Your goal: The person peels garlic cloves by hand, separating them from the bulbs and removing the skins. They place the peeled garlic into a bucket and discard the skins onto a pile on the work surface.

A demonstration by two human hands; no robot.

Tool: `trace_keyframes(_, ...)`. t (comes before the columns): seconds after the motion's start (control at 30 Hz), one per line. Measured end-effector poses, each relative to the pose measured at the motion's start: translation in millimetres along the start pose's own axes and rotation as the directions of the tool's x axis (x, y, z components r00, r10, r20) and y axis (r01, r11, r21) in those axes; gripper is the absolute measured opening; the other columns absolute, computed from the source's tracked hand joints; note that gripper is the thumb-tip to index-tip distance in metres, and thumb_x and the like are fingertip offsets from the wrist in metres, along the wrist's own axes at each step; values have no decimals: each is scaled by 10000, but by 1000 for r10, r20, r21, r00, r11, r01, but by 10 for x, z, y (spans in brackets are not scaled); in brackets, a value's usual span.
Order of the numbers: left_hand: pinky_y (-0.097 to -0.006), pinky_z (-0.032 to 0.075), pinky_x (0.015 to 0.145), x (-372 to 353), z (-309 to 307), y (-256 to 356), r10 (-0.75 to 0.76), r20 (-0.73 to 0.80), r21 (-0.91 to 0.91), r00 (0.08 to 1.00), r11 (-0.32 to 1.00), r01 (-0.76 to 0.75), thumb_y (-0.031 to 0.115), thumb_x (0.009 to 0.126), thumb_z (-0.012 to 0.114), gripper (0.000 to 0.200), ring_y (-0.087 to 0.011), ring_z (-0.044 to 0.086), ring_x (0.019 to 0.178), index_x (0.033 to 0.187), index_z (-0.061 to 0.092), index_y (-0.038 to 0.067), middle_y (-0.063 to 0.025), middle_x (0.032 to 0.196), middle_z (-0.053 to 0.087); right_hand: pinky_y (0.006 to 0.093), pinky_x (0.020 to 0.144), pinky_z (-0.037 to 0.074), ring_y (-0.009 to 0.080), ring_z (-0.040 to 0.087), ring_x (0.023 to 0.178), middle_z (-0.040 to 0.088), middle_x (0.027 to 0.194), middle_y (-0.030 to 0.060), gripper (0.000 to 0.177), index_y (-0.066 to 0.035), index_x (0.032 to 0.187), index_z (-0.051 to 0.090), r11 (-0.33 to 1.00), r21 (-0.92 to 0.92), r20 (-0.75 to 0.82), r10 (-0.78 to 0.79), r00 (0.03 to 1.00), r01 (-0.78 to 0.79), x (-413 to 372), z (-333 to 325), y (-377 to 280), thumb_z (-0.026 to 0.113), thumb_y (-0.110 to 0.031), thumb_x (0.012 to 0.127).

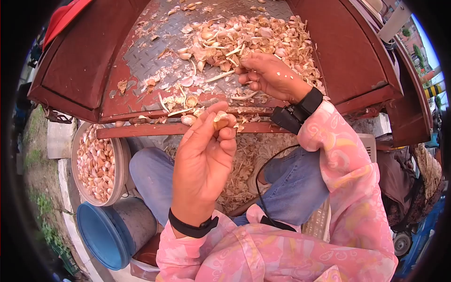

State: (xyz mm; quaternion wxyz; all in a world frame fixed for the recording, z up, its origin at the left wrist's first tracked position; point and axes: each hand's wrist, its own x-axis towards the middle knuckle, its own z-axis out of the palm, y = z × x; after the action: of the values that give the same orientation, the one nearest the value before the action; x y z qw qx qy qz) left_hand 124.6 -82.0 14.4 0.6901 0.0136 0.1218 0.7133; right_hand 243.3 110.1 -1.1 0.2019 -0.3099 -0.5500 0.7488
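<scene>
Raised in front of my knees, my left hand point(199, 157) pinches a garlic clove point(220, 121) between thumb and fingers. Farther forward, my right hand point(271, 77) is closed, its fingers bent at the near edge of a heap of garlic cloves and papery skins point(263, 40). What those fingers hold, if anything, I cannot tell. A pale garlic stalk point(220, 76) lies right by the right fingertips. Just past my left hand, a loose clove point(188, 120) and several stalks lie along the front edge of the metal bed.
Red side panels point(347, 51) flank the textured metal bed point(155, 51). At my left stands a bucket point(123, 162) full of cloves, with a blue-lined bucket point(101, 235) tilted below it. Skins litter the ground between my knees.
</scene>
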Motion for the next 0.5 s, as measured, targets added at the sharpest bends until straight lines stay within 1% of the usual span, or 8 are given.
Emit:
trace_keyframes(0.13,-231,489,698,272,-483,-37,-19,-12,-71,1000,997,18,92,908,458,301,-157,537,808,1172,418,-47,-141,973,524,188,569,455,90,560,713,549,854,52,112,-40,880,491,995,80,-50,-58,997,62,-158,114,-40,474,-149,902)
trace_keyframes(0.2,-261,502,725,324,-537,-89,-55,23,-115,998,992,57,90,907,450,297,-186,539,841,1167,410,-46,-163,1003,509,200,591,466,95,568,745,552,863,57,127,-39,869,482,967,-67,10,-244,970,244,-216,234,-50,473,-160,905)
trace_keyframes(0.27,-288,503,783,369,-478,-203,10,-139,-3,990,1000,-10,128,927,410,274,-186,556,894,1154,421,-26,-148,1090,518,217,599,460,83,551,736,550,860,63,152,-31,855,466,894,-296,69,-332,941,337,-352,462,-44,490,-175,900)
trace_keyframes(0.3,-288,503,783,389,-451,-241,-8,-128,0,992,1000,9,128,927,410,274,-186,556,894,1154,421,-26,-148,1090,518,265,615,452,151,545,711,530,812,74,145,-24,830,457,719,-547,149,-421,895,429,-419,549,7,533,-144,856)
trace_keyframes(0.37,-342,499,828,402,-396,-306,52,-262,65,964,997,-36,192,936,388,278,-193,570,923,1144,457,22,-117,1036,549,350,656,435,313,507,715,484,757,114,151,-18,813,471,228,-689,439,-624,646,688,-401,670,286,582,-109,767)
trace_keyframes(0.43,-300,528,753,354,-358,-248,6,-306,8,952,1000,-3,203,946,357,269,-179,554,986,1126,462,33,-122,1092,531,339,670,434,287,529,749,518,788,116,122,-16,825,506,138,-661,500,-652,570,737,-430,697,309,581,-98,776)
trace_keyframes(0.47,-257,516,653,336,-503,-146,-41,-148,-120,988,993,23,204,947,360,261,-156,555,915,1102,476,29,-115,1082,524,339,670,434,287,529,749,518,788,116,122,-16,825,506,133,-665,500,-651,571,735,-412,649,271,581,-98,776)
trace_keyframes(0.5,-214,503,553,309,-606,-10,-64,17,-243,998,968,66,205,949,363,255,-133,556,844,1079,489,25,-109,1071,516,338,666,438,282,540,751,532,784,113,102,-16,831,529,246,-653,412,-679,608,717,-370,547,204,581,-85,774)
